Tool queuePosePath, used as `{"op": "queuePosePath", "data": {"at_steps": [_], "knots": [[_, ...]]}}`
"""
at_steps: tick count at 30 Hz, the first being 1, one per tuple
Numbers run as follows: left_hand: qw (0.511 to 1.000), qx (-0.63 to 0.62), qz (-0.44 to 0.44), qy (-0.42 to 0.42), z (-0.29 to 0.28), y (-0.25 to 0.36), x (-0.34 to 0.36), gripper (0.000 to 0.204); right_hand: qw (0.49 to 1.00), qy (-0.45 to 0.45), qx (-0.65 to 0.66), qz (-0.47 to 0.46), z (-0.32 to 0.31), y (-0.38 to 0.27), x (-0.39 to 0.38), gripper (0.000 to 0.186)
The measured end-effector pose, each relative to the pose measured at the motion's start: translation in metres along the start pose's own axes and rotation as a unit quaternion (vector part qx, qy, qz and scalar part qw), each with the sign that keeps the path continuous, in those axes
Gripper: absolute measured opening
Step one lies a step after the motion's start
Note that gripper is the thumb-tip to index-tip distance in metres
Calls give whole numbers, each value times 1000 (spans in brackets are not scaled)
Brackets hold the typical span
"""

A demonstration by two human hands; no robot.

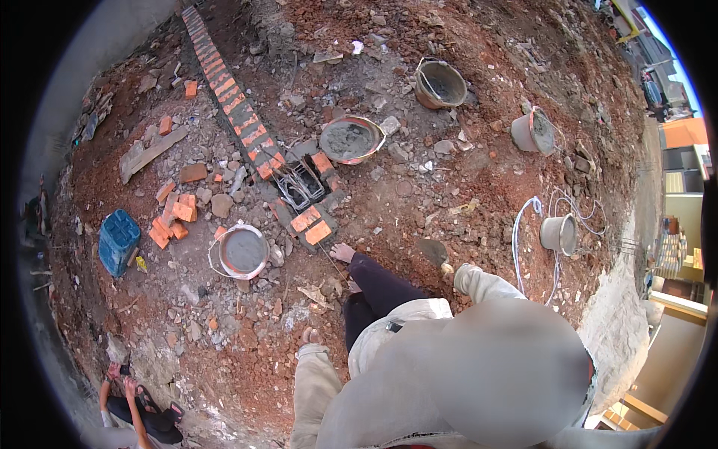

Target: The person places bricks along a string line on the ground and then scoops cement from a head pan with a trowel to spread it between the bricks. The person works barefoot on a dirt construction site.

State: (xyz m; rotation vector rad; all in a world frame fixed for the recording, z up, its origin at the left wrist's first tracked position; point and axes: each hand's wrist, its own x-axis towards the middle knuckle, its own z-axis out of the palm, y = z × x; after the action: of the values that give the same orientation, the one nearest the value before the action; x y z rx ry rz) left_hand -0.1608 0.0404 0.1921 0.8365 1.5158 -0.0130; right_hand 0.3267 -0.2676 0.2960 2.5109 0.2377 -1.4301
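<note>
My right hand (447,271) is closed round the handle of a trowel (432,252), its blade over the reddish soil. My left hand (310,337) hangs low over the rubble, fingers loosely apart, with nothing seen in it. Ahead of my bare foot (344,253) is the end of a low brick wall (243,120) with grey mortar joints. Near that end, a steel rebar cage (299,187) stands between bricks. A thin string (329,258) runs from the end bricks toward my feet. Left of it sits a bucket of wet mortar (244,251).
Beyond the wall's end stand another mortar bucket (350,140) and a dark bucket (441,82). More buckets (533,131) lie to the right, near a white hose (517,239). Loose bricks (176,213) and a blue container (119,242) are at left. Another person (142,411) sits at lower left.
</note>
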Motion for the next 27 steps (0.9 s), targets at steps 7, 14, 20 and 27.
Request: {"op": "queuePosePath", "data": {"at_steps": [7,14,20,27], "knots": [[998,40,36,12,8,-22,5,47,994,-92,14,64,73,61,41,49],[997,44,-64,22,24,-183,-92,46,979,-131,64,144,141,35,81,44],[992,33,-112,41,46,-288,-129,44,983,-89,80,138,265,29,213,44],[988,19,-130,86,42,-332,-161,43,974,-34,196,105,350,27,199,44]]}}
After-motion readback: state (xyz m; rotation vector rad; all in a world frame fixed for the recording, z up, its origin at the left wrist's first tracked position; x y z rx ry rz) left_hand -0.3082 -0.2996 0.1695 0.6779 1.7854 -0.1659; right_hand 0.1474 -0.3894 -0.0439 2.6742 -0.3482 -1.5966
